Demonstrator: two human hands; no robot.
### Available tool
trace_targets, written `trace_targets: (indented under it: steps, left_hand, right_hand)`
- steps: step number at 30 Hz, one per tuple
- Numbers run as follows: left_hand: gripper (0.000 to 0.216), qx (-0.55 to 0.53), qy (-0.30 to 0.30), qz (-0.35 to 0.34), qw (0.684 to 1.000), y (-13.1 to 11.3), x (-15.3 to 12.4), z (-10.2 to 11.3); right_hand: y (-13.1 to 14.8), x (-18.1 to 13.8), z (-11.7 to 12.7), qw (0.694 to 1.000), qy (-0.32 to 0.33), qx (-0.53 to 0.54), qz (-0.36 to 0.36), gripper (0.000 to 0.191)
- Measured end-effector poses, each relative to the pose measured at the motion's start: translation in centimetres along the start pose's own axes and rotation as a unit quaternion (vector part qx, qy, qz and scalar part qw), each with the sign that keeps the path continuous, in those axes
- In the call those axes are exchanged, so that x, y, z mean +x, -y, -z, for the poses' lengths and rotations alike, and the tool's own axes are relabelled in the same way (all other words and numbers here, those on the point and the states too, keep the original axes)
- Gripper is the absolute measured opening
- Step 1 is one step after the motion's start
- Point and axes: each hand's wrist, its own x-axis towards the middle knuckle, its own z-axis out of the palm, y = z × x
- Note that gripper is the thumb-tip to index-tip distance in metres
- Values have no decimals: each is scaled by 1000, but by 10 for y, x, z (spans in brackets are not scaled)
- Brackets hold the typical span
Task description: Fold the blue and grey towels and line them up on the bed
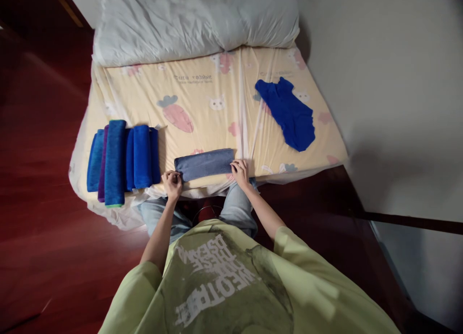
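My left hand [172,184] has its grip narrow, fingers curled in a light pinch at the near left corner of a folded grey-blue cloth [204,164]; my right hand [240,172] looks pinched on the right end. Cloth lies flat between the two, close to the bed's front edge, long axis roughly side to side, right end tipped slightly farther off. One hand per end, so neither is clearly nearer. Row of folded cloths [142,155] sits off to the left, just beyond the left hand: blues, a purple, and a longer teal-blue one with a green edge; their long axes run front to back, roughly crosswise to the one I'm on. Loose blue cloth [287,114] lies crumpled on the far right, well apart, right hand nearer. Surface is a bed [213,131] in a yellow sheet printed with carrots and rabbits, wrinkled. Pale bedding [195,23] is bunched across the far end. Around it: dark red floor [43,180], plain grey wall [383,83] on the right. Light's dim.
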Motion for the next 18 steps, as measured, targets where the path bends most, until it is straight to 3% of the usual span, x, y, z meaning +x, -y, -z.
trace_targets:
  steps: [13,18]
  left_hand:
    - [42,2,136,-52,989,11,1,10]
    - [57,27,164,-74,983,11,7,9]
  right_hand:
    - [-22,-4,15,988,89,90,94,50]
    - [-29,2,8,990,81,102,58,56]
